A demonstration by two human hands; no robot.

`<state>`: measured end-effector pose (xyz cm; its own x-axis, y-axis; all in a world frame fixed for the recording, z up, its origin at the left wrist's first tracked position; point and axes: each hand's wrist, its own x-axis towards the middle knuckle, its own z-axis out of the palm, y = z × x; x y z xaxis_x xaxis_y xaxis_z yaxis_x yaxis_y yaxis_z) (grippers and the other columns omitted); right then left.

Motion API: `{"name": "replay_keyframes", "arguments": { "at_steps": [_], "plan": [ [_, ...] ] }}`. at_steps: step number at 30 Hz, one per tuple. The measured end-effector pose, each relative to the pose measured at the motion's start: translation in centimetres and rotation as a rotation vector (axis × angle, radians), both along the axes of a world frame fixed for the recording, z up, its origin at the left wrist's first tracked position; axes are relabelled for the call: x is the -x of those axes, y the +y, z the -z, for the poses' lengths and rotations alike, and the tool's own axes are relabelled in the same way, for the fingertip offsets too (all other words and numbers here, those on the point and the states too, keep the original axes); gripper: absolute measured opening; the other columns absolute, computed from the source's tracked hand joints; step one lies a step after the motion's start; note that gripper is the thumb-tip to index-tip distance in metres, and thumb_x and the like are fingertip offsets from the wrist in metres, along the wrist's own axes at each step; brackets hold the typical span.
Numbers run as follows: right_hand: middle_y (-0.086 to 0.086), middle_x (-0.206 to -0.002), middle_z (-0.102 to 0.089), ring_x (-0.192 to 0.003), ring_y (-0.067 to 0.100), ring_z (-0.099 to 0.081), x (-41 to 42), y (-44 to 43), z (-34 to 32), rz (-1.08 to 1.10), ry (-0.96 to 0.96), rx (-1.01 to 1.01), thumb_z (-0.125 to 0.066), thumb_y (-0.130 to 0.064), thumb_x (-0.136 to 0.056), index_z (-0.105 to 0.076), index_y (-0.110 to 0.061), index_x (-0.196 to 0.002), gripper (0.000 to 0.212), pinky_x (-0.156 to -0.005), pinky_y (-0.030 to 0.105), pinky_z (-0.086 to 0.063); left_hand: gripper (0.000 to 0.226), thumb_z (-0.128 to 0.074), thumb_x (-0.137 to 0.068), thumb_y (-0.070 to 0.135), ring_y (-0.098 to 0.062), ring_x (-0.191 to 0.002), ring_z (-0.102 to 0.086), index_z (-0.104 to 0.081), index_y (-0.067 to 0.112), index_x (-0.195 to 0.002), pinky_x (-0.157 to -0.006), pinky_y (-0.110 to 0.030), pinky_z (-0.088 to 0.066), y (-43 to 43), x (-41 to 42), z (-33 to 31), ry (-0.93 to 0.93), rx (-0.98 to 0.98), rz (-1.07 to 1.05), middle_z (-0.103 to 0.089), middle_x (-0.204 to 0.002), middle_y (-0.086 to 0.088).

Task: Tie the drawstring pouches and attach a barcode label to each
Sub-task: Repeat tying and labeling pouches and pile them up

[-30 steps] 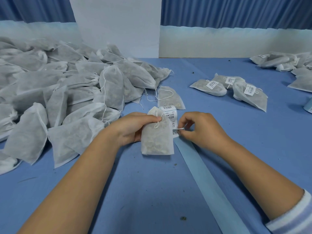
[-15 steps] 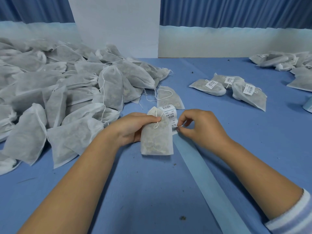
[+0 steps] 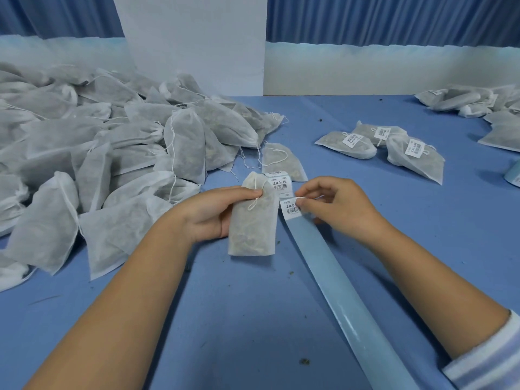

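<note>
My left hand [image 3: 213, 212] grips a white drawstring pouch [image 3: 251, 229] by its tied neck, standing it upright on the blue table [image 3: 239, 319]. Just right of the pouch, my right hand [image 3: 334, 204] pinches the edge of a white barcode label [image 3: 291, 210] between thumb and forefinger, at the top end of the glossy blue backing strip [image 3: 337, 285]. A roll of barcode labels [image 3: 278, 181] lies behind the pouch, partly hidden by it.
A big heap of unlabelled pouches [image 3: 84, 153] fills the left side. One loose pouch [image 3: 281, 161] lies behind the roll. Three labelled pouches [image 3: 382, 144] lie at the right, with more pouches [image 3: 472, 102] at the far right edge. A white board [image 3: 194, 43] stands at the back.
My right hand has lifted the label off the backing strip, so its barcode face now shows beside the pouch. My left hand and the pouch have stayed in place.
</note>
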<state>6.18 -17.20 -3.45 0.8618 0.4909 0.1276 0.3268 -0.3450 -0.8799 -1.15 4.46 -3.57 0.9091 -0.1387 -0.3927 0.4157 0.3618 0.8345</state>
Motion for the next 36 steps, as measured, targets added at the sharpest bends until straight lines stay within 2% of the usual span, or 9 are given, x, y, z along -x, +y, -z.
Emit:
{"name": "replay_keyframes", "arguments": {
  "at_steps": [2, 4, 7, 9, 11, 14, 21, 30, 36],
  "plan": [
    [-0.006, -0.083, -0.073, -0.064, 0.015, -0.062, 0.1, 0.0, 0.0, -0.045, 0.039, 0.016, -0.076, -0.008, -0.082, -0.072, -0.02, -0.085, 0.012, -0.066, 0.032, -0.056, 0.03, -0.068, -0.077, 0.019, -0.019, -0.08, -0.075, -0.075, 0.003, -0.102, -0.064, -0.028, -0.059, 0.1, 0.0, 0.1, 0.019, 0.064, 0.004, -0.075, -0.098, -0.015],
    [-0.009, -0.085, -0.074, -0.059, 0.012, -0.06, 0.2, 0.0, 0.0, -0.109, 0.026, 0.039, -0.075, -0.005, -0.081, -0.072, -0.021, -0.085, 0.017, -0.061, 0.023, -0.053, 0.025, -0.067, -0.077, 0.021, -0.018, -0.076, -0.074, -0.08, 0.004, -0.091, -0.06, -0.025, -0.058, 0.1, -0.1, 0.1, 0.022, 0.102, 0.008, -0.075, -0.094, -0.015],
    [-0.017, -0.085, -0.073, -0.064, 0.004, -0.061, 0.3, 0.0, 0.3, -0.145, -0.079, 0.089, -0.076, -0.006, -0.08, -0.071, -0.027, -0.084, 0.022, -0.063, 0.011, -0.044, 0.027, -0.065, -0.08, 0.025, -0.013, -0.075, -0.072, -0.081, 0.007, -0.093, -0.061, -0.022, -0.056, 0.1, -0.2, 0.2, -0.01, 0.078, 0.03, -0.075, -0.105, -0.013],
    [-0.022, -0.083, -0.071, -0.066, -0.002, -0.061, 0.4, 0.0, 0.5, -0.146, -0.159, 0.121, -0.078, -0.01, -0.079, -0.071, -0.03, -0.083, 0.021, -0.063, 0.007, -0.041, 0.027, -0.065, -0.079, 0.025, -0.012, -0.075, -0.072, -0.081, 0.009, -0.093, -0.062, -0.022, -0.056, 0.1, -0.2, 0.2, -0.013, 0.058, 0.043, -0.075, -0.105, -0.01],
    [-0.024, -0.081, -0.069, -0.071, -0.001, -0.061, 0.6, 0.2, 0.8, -0.123, -0.215, 0.117, -0.08, -0.021, -0.077, -0.072, -0.032, -0.081, 0.013, -0.064, 0.007, -0.04, 0.025, -0.066, -0.078, 0.026, -0.013, -0.073, -0.071, -0.081, 0.01, -0.091, -0.062, -0.022, -0.056, 0.1, -0.1, 0.2, -0.011, 0.032, 0.05, -0.076, -0.099, -0.008],
    [-0.018, -0.084, -0.07, -0.077, 0.003, -0.061, 0.7, 0.6, 1.2, -0.072, -0.289, 0.074, -0.081, -0.033, -0.075, -0.073, -0.031, -0.078, 0.009, -0.066, 0.008, -0.039, 0.021, -0.068, -0.076, 0.025, -0.014, -0.07, -0.071, -0.082, 0.011, -0.084, -0.059, -0.022, -0.056, 0.0, -0.1, 0.2, -0.007, -0.01, 0.043, -0.075, -0.085, -0.007],
    [-0.02, -0.08, -0.068, -0.078, 0.005, -0.062, 0.4, 0.6, 1.5, -0.091, -0.354, 0.106, -0.077, -0.029, -0.079, -0.074, -0.03, -0.078, 0.003, -0.064, 0.008, -0.038, 0.021, -0.069, -0.075, 0.026, -0.013, -0.068, -0.07, -0.082, 0.011, -0.083, -0.058, -0.021, -0.055, -0.2, -0.1, 0.1, -0.017, -0.039, 0.054, -0.075, -0.084, -0.007],
    [-0.019, -0.081, -0.063, -0.081, -0.002, -0.058, 0.5, 0.5, 1.4, -0.125, -0.414, 0.135, -0.081, -0.026, -0.078, -0.07, -0.031, -0.077, 0.012, -0.067, 0.006, -0.038, 0.018, -0.071, -0.072, 0.023, -0.016, -0.064, -0.071, -0.081, 0.009, -0.075, -0.051, -0.022, -0.053, -0.4, 0.0, 0.1, -0.011, -0.134, 0.039, -0.073, -0.077, -0.009],
    [-0.009, -0.091, -0.065, -0.084, 0.005, -0.055, 0.6, 0.2, 1.1, -0.199, -0.545, 0.182, -0.081, -0.02, -0.079, -0.075, -0.024, -0.096, 0.018, -0.075, 0.008, -0.035, 0.02, -0.061, -0.081, 0.016, -0.015, -0.063, -0.068, -0.073, 0.004, -0.092, -0.054, -0.022, -0.055, -0.1, -0.2, 0.4, 0.006, 0.068, 0.011, -0.072, -0.081, -0.012]
  ]
}}
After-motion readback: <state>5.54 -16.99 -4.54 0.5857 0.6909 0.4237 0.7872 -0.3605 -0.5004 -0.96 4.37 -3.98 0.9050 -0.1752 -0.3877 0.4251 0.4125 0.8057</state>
